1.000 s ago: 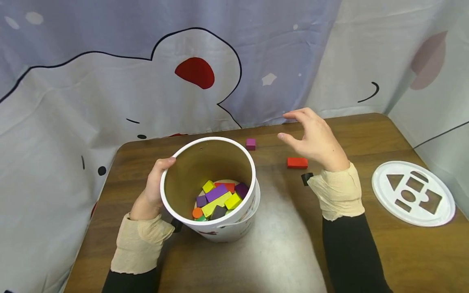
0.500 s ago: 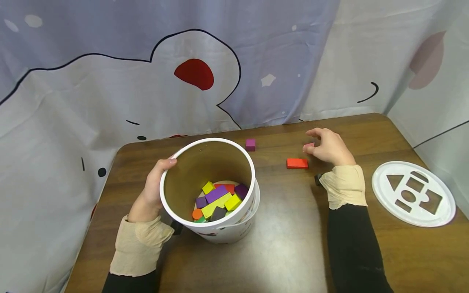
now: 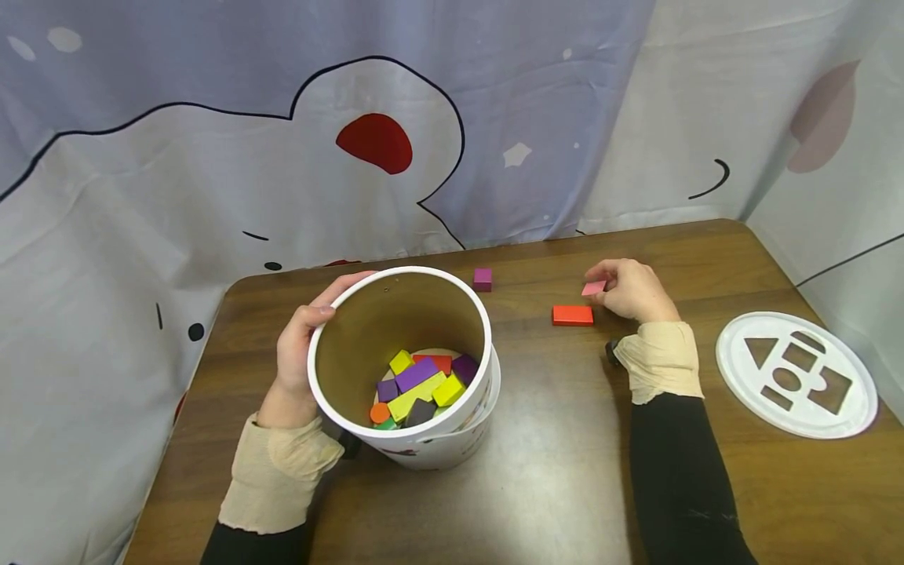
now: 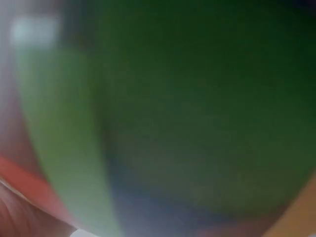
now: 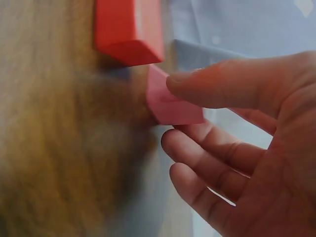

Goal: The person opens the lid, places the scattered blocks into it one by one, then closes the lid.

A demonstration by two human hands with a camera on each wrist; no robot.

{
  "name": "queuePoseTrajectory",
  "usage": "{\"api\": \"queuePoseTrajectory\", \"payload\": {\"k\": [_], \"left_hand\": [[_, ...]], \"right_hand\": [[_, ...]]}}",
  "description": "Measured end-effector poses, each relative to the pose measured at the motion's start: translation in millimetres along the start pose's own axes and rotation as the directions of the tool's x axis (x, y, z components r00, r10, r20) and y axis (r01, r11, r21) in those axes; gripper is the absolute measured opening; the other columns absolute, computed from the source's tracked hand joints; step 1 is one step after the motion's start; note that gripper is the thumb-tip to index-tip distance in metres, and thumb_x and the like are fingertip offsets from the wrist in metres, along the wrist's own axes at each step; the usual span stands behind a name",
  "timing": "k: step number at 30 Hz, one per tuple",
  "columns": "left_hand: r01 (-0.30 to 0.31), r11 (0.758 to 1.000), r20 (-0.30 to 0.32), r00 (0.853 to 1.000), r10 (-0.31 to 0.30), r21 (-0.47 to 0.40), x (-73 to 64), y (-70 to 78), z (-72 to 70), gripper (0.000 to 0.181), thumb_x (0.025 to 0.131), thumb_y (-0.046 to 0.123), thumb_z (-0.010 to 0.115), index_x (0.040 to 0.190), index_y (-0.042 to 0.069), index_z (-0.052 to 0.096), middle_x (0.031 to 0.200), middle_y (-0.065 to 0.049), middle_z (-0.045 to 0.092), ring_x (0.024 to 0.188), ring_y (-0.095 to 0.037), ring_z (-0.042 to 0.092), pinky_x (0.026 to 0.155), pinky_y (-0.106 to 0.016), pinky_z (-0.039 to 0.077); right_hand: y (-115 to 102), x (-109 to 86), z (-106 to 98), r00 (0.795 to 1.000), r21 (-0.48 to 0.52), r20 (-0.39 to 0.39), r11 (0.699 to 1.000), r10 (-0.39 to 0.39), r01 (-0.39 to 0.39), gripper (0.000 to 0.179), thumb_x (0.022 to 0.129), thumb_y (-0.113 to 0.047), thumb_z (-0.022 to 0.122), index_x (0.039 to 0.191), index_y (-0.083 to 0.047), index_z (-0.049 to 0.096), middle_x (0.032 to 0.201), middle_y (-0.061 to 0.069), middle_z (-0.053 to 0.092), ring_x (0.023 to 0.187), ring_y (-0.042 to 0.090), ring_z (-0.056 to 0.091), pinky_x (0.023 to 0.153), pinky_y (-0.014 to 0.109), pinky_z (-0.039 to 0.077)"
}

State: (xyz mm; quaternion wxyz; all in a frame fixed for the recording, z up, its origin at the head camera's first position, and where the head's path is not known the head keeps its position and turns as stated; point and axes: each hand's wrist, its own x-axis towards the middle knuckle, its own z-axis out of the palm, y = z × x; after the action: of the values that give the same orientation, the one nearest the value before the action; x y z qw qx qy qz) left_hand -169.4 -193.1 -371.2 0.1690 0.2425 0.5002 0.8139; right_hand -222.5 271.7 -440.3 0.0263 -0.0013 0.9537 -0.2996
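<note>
My left hand (image 3: 295,353) is at the left side of a tilted white bucket (image 3: 332,400), thumb at the rim and fingers stretched along the outside. Blocks in several colours lie inside, among them a purple block (image 3: 417,374) and an orange round block (image 3: 380,413). The left wrist view is filled by a blurred green surface (image 4: 197,98) close to the lens. At the right, my right hand (image 3: 636,292) pinches a pink block (image 5: 173,106) between thumb and fingers, low over the table. Beside it lies a red rectangular block (image 3: 572,315).
A small magenta block (image 3: 483,279) stands behind the bucket, toward the table's back edge. To the right lies a white oval lid (image 3: 749,384) with shaped cutouts. A printed curtain (image 3: 523,94) hangs behind the brown wooden table (image 3: 551,471).
My right hand has moved right and down to the table and now pinches the pink block. The left hand's fingers have shifted forward along the bucket, which stays put.
</note>
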Motion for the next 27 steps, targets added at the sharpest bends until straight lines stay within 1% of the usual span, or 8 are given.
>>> {"api": "queuePoseTrajectory", "payload": {"k": [4, 9, 12, 16, 19, 21, 24, 27], "left_hand": [[-0.041, 0.999, 0.019, 0.999, 0.041, 0.012, 0.8, -0.9, 0.2, 0.059, 0.099, 0.014, 0.015, 0.149, 0.005, 0.046, 0.144, -0.009, 0.055, 0.133, -0.029, 0.051, 0.114, -0.048, 0.04], [-0.055, 0.998, 0.009, 0.998, 0.055, 0.037, 0.3, -0.8, 1.9, 0.06, 0.097, 0.012, 0.016, 0.149, 0.005, 0.046, 0.144, -0.009, 0.055, 0.132, -0.029, 0.052, 0.114, -0.049, 0.04], [-0.052, 0.998, 0.003, 0.999, 0.052, 0.043, 0.4, -0.7, 2.3, 0.059, 0.097, 0.012, 0.017, 0.147, 0.006, 0.047, 0.143, -0.009, 0.056, 0.132, -0.029, 0.052, 0.113, -0.048, 0.041], [-0.054, 0.997, 0.012, 0.998, 0.054, 0.046, 1.2, -1.7, 0.2, 0.058, 0.097, 0.011, 0.018, 0.147, 0.006, 0.047, 0.143, -0.01, 0.055, 0.133, -0.029, 0.052, 0.114, -0.047, 0.042], [-0.054, 0.997, 0.015, 0.998, 0.054, 0.047, 1.4, -2.1, -1.0, 0.058, 0.097, 0.011, 0.018, 0.147, 0.005, 0.047, 0.143, -0.01, 0.055, 0.133, -0.029, 0.052, 0.113, -0.047, 0.042], [-0.053, 0.997, 0.01, 0.999, 0.053, 0.052, 1.1, -1.4, -0.8, 0.058, 0.097, 0.011, 0.018, 0.147, 0.006, 0.047, 0.143, -0.01, 0.055, 0.132, -0.029, 0.053, 0.113, -0.047, 0.042], [-0.046, 0.997, -0.002, 0.999, 0.046, 0.058, 0.5, -0.1, 0.4, 0.059, 0.097, 0.011, 0.018, 0.147, 0.007, 0.048, 0.143, -0.009, 0.055, 0.132, -0.029, 0.052, 0.114, -0.048, 0.041], [-0.038, 0.997, -0.018, 0.999, 0.039, 0.064, 0.5, 0.7, 1.9, 0.059, 0.097, 0.012, 0.018, 0.147, 0.008, 0.048, 0.143, -0.008, 0.055, 0.132, -0.029, 0.052, 0.114, -0.05, 0.04]], "right_hand": [[3.1, 0.7, 3.3, 0.999, -0.01, -0.03, 1.0, -0.013, 0.012, 0.029, 0.086, -0.008, 0.074, 0.115, -0.01, 0.075, 0.1, 0.014, 0.074, 0.091, 0.028, 0.063, 0.078, 0.037, 0.043], [0.8, 0.2, 2.8, 0.997, -0.024, -0.061, 0.999, -0.036, 0.034, 0.022, 0.086, -0.008, 0.073, 0.108, -0.01, 0.076, 0.096, 0.014, 0.075, 0.088, 0.029, 0.062, 0.077, 0.038, 0.043], [-5.9, -0.5, -0.4, 0.995, -0.037, -0.085, 0.998, -0.057, 0.055, 0.018, 0.087, -0.01, 0.073, 0.104, -0.01, 0.076, 0.093, 0.013, 0.073, 0.087, 0.028, 0.061, 0.076, 0.038, 0.042], [-22.0, -2.6, -7.1, 0.983, -0.049, -0.151, 0.994, -0.109, 0.102, 0.011, 0.087, -0.014, 0.072, 0.097, -0.013, 0.077, 0.091, 0.008, 0.073, 0.083, 0.023, 0.063, 0.075, 0.037, 0.043], [-41.1, -7.4, -12.9, 0.962, -0.037, -0.215, 0.986, -0.169, 0.165, 0.01, 0.088, -0.013, 0.07, 0.094, -0.015, 0.078, 0.09, 0.005, 0.073, 0.08, 0.02, 0.064, 0.075, 0.034, 0.044], [-56.8, -12.8, -17.3, 0.943, -0.011, -0.252, 0.974, -0.22, 0.224, 0.011, 0.088, -0.012, 0.07, 0.094, -0.015, 0.078, 0.09, 0.003, 0.072, 0.079, 0.018, 0.064, 0.075, 0.031, 0.045], [-82.1, -23.1, -24.1, 0.902, 0.032, -0.306, 0.943, -0.306, 0.331, 0.013, 0.088, -0.009, 0.07, 0.094, -0.016, 0.079, 0.089, 0.0, 0.069, 0.079, 0.014, 0.062, 0.075, 0.025, 0.046], [-106.6, -34.7, -29.9, 0.844, 0.078, -0.349, 0.885, -0.407, 0.459, 0.014, 0.088, -0.008, 0.074, 0.095, -0.018, 0.079, 0.089, -0.005, 0.068, 0.081, 0.008, 0.062, 0.077, 0.021, 0.049]]}}
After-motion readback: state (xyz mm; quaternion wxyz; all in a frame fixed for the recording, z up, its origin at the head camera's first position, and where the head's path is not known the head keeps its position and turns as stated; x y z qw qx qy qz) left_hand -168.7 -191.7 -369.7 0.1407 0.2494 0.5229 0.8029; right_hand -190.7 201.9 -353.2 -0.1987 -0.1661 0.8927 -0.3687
